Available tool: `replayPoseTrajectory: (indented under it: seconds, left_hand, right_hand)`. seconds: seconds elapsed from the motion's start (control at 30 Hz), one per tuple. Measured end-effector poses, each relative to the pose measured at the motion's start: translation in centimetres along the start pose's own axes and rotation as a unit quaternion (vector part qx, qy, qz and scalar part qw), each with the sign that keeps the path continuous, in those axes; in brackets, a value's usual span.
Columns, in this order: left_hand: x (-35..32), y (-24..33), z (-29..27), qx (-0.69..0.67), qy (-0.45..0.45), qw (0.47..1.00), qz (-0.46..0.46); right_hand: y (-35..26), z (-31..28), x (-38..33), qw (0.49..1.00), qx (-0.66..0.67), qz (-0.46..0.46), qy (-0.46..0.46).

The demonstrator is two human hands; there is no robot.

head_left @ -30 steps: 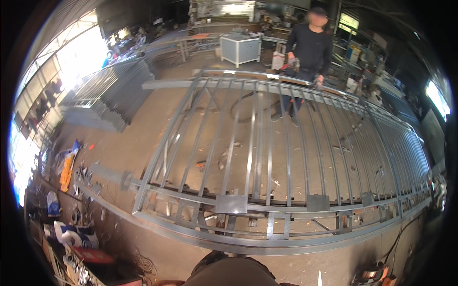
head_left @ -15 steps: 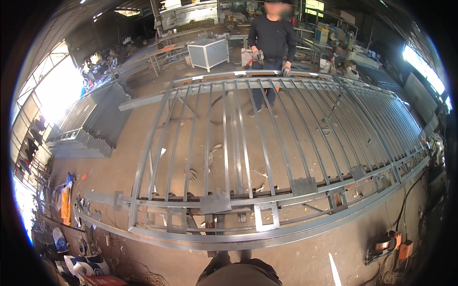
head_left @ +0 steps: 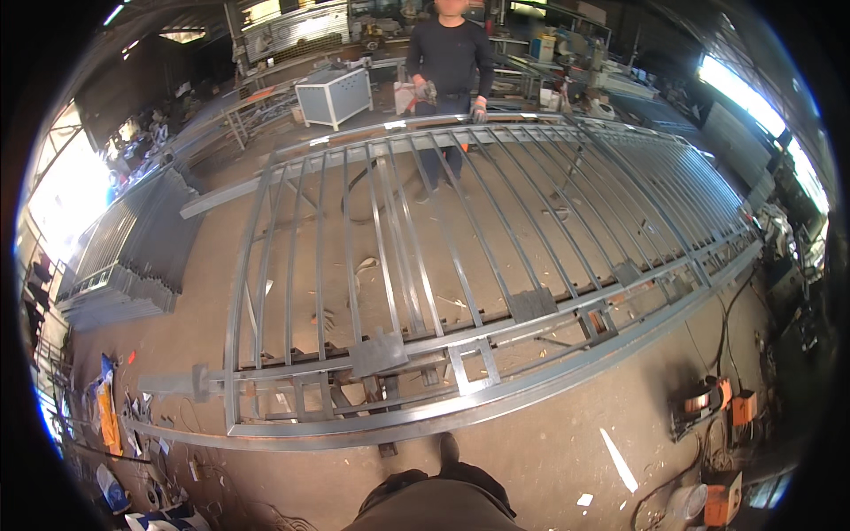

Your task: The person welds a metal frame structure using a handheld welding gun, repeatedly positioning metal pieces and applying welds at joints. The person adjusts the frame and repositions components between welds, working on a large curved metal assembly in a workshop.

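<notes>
Neither of my hands shows in the head view; only my trousers and a dark shoe (head_left: 449,450) appear at the lower edge. Before me lies a large steel railing panel (head_left: 345,427) with many thin upright bars, raised off the floor. Flat grey plates (head_left: 378,353) rest across its near rails, along with small rectangular frames (head_left: 475,365). Across the panel stands a co-worker (head_left: 450,62) in dark clothes. One gloved hand (head_left: 479,110) of theirs touches the far rail. Their other hand holds something too small to make out.
At the left is a stack of barred metal panels (head_left: 133,252). A grey box with a white frame (head_left: 335,97) stands behind the railing. To my right, a wire spool unit (head_left: 698,404), an orange box (head_left: 744,407) and cables lie on the floor. Bags and scraps litter the lower left.
My view has turned to the right and tilted slightly, so the railing and co-worker appear further left. One of my shoes now shows further forward. The co-worker's pose looks much the same.
</notes>
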State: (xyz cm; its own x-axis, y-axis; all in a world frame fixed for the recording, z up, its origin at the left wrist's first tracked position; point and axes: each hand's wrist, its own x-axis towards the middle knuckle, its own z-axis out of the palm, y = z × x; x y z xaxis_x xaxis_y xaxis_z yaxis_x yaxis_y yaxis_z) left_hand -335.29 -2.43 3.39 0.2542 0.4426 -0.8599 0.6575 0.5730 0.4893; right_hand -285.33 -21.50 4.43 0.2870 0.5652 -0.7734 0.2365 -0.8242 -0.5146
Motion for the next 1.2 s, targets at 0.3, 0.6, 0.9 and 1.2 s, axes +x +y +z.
replayPoseTrajectory:
  seconds: [0.3, 0.6, 0.9, 1.2]
  left_hand:
    - [-0.5, -10.7, -4.3, 0.061, -0.032, 0.997, -0.017]
    - [0.4, -15.0, -7.2, 0.164, -0.064, 0.984, 0.004]
    - [6.3, -9.2, 1.0, 0.394, -0.171, 0.902, 0.037]
    - [5.3, -12.7, 16.5, 0.515, -0.260, 0.813, 0.079]
  right_hand:
    - [7.5, 12.2, -9.0, 0.994, 0.059, 0.049, 0.082]
    - [18.4, 28.5, -22.2, 0.980, 0.107, 0.120, 0.117]
    - [25.0, 46.6, -33.3, 0.991, -0.017, 0.094, 0.097]
    - [30.8, 46.1, -42.0, 0.902, 0.225, 0.229, 0.290]
